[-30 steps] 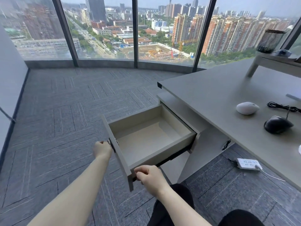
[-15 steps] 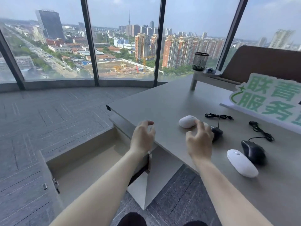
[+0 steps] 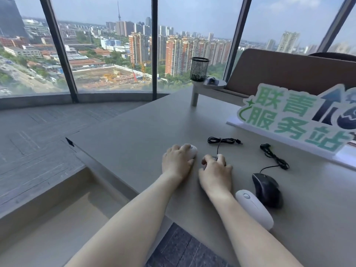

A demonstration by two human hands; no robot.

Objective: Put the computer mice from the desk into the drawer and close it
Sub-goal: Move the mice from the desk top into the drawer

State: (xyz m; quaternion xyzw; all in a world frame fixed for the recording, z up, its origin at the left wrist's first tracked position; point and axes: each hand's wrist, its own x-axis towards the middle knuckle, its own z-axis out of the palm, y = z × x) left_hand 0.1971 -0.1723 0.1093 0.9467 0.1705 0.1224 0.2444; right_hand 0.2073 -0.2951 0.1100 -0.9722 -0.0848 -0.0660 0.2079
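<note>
Head view: we count four computer mice on the desk (image 3: 138, 132), two white and two black. Our left hand (image 3: 178, 161) is curled over the far white mouse (image 3: 192, 151), fingers wrapped on its top. Our right hand (image 3: 215, 168) is cupped over the wired black mouse (image 3: 215, 157), which is almost wholly hidden beneath it; its bundled cable (image 3: 223, 140) trails off toward the sign (image 3: 292, 120). The near white mouse (image 3: 254, 211) lies just beside our right forearm, and the second black mouse (image 3: 266, 189) sits touching or nearly touching it, with its own cable (image 3: 273, 156) coiled farther back. Both of these are untouched. One drawer (image 3: 57, 228) stands open and empty at lower left, below the desk edge. One mesh pen cup (image 3: 199, 69) stands on the small shelf (image 3: 210, 88) at the back.

Half a second ago both hands were in the air short of the mice, fingers spread; they have now come down onto them. A second ago they were at the drawer front.
</note>
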